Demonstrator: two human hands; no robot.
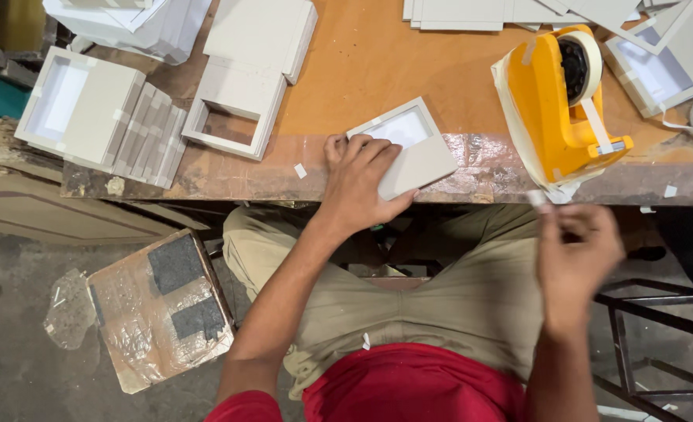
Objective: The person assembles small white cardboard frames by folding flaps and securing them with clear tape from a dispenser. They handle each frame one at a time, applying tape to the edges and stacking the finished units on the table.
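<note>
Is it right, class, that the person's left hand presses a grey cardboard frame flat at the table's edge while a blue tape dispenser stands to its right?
Not quite. The head view shows the tape dispenser is yellow, not blue. The rest holds: the left hand presses the grey cardboard frame at the table's edge, with the dispenser to its right.

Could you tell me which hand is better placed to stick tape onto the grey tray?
Right. The right hand is free, just below the yellow dispenser, seemingly pinching tape. The left hand lies flat on the tray, steadying it.
</note>
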